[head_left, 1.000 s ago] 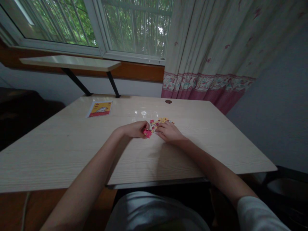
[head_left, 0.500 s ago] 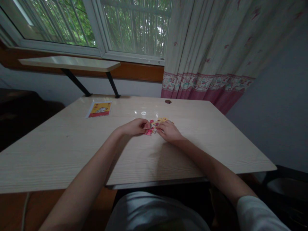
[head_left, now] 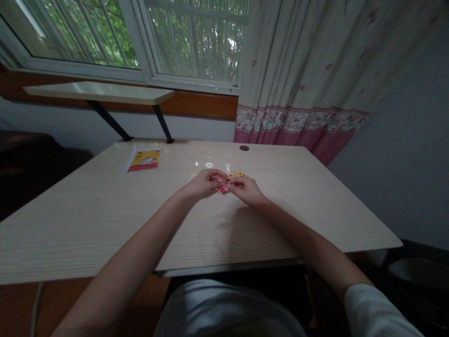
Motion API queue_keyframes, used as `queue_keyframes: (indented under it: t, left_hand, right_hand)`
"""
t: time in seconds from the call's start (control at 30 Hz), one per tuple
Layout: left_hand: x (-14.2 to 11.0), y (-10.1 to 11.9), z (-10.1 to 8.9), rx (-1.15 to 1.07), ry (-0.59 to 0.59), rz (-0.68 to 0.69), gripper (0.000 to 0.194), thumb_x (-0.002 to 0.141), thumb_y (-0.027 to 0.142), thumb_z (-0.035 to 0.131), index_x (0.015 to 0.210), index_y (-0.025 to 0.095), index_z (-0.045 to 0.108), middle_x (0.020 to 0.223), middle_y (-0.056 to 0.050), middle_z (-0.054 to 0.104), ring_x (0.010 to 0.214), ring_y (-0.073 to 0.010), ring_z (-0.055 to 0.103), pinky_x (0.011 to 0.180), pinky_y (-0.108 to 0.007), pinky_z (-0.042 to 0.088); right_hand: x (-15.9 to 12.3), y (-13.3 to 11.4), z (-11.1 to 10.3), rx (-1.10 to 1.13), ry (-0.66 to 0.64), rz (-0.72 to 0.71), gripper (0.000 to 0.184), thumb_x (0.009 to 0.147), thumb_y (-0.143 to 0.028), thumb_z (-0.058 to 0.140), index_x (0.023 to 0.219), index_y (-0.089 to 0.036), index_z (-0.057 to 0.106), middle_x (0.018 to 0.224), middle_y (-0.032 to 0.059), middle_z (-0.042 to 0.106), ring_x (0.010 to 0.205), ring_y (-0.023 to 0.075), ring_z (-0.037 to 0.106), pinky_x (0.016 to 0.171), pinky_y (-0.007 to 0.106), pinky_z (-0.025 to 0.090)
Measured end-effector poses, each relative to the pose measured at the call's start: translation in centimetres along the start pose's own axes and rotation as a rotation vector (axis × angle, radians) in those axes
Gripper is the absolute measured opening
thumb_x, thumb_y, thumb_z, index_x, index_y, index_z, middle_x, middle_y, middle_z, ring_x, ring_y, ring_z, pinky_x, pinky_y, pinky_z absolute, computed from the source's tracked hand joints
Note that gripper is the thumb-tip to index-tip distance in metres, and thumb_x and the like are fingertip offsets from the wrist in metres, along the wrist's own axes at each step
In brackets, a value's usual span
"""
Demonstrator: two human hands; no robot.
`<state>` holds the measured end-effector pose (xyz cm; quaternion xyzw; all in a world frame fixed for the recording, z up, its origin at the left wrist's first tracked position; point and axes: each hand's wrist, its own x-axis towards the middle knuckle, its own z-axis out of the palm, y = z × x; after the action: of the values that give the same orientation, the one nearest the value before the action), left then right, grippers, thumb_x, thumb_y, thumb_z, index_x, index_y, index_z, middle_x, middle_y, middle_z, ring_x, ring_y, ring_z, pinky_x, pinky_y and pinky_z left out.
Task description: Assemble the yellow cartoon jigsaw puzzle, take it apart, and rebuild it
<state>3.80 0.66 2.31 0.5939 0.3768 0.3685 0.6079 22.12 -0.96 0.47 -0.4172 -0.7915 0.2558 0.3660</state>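
A small cluster of pink and yellow jigsaw pieces (head_left: 235, 175) lies near the middle of a pale wooden table (head_left: 105, 210). My left hand (head_left: 203, 183) and my right hand (head_left: 244, 189) meet over its near side, fingers curled. Both pinch a pink jigsaw piece (head_left: 222, 188) between their fingertips. Most of the cluster is hidden behind my hands.
A yellow and red printed card (head_left: 142, 159) lies at the table's far left. A round cable hole (head_left: 244, 148) sits near the far edge. A narrow shelf on black brackets (head_left: 98, 91) hangs under the window. A flowered curtain (head_left: 315, 70) hangs at the back right.
My hands have drawn closer together and slid slightly farther up the table. The pink piece went from the left hand's side to between both hands' fingertips.
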Motion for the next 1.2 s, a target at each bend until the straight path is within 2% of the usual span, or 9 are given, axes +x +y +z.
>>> queue_keyframes:
  t: [0.1,0.27,0.53,0.67,0.83,1.03,1.2]
  left_hand:
    - [0.0,-0.2,0.5,-0.012,0.001,0.001,0.035,0.058,0.017,0.078,0.085,0.01,0.057,0.06,-0.001,0.066,0.053,-0.0103,0.061,0.054,-0.02,0.044]
    - [-0.2,-0.1,0.9,-0.05,0.005,0.018,0.035,0.058,0.017,0.078,0.08,0.012,0.052,0.058,-0.001,0.065,0.051,-0.0104,0.06,0.051,-0.02,0.042]
    - [0.0,0.2,0.4,-0.139,0.141,0.032,0.033,0.056,0.017,0.08,0.077,0.011,0.055,0.062,-0.003,0.066,0.057,-0.0133,0.063,0.057,-0.023,0.047]
    - [0.1,0.2,0.2,-0.172,0.184,0.033,0.03,0.056,0.019,0.08,0.076,0.011,0.059,0.061,-0.003,0.066,0.055,-0.0123,0.061,0.054,-0.022,0.046]
    - [0.1,0.2,0.8,-0.194,0.255,0.007,0.024,0.056,0.014,0.079,0.075,0.01,0.065,0.064,-0.004,0.066,0.058,-0.0117,0.06,0.059,-0.024,0.049]
    - [0.1,0.2,2.1,-0.22,0.253,0.03,0.024,0.057,0.013,0.078,0.077,0.008,0.067,0.063,-0.005,0.065,0.056,-0.0119,0.06,0.056,-0.024,0.048]
    - [0.0,0.2,2.6,-0.287,0.242,0.016,0.028,0.054,0.012,0.08,0.077,0.009,0.064,0.063,-0.004,0.065,0.055,-0.0106,0.06,0.055,-0.023,0.049]
  right_hand:
    - [-0.1,0.1,0.1,0.099,0.047,0.086,0.021,0.075,-0.032,0.061,0.083,-0.015,0.069,0.069,0.0013,0.065,0.06,0.0096,0.054,0.058,0.021,0.039]
    - [0.1,0.4,0.1,0.144,0.111,0.159,0.019,0.074,-0.031,0.057,0.076,-0.014,0.067,0.065,0.0006,0.062,0.057,0.009,0.051,0.056,0.021,0.038]
    - [0.8,1.9,-0.1,0.322,0.162,0.261,0.015,0.071,-0.027,0.055,0.07,-0.014,0.063,0.064,0.0013,0.061,0.057,0.0096,0.053,0.058,0.022,0.042]
    - [0.8,2.6,-0.7,0.219,0.146,0.279,0.019,0.073,-0.03,0.055,0.074,-0.014,0.066,0.066,0.0027,0.064,0.058,0.0112,0.055,0.057,0.022,0.042]
    - [0.4,2.4,-1.3,-0.055,0.196,0.178,0.023,0.08,-0.029,0.052,0.087,-0.016,0.069,0.076,0.0044,0.068,0.065,0.0127,0.058,0.065,0.025,0.043]
    - [0.4,1.2,-0.2,0.248,0.091,0.164,0.029,0.075,-0.042,0.059,0.08,-0.014,0.065,0.071,0.0044,0.065,0.06,0.0111,0.056,0.059,0.023,0.043]
    - [0.8,1.2,-0.1,0.445,0.137,0.208,0.029,0.069,-0.044,0.063,0.074,-0.015,0.062,0.067,0.0026,0.063,0.057,0.0094,0.054,0.058,0.023,0.044]
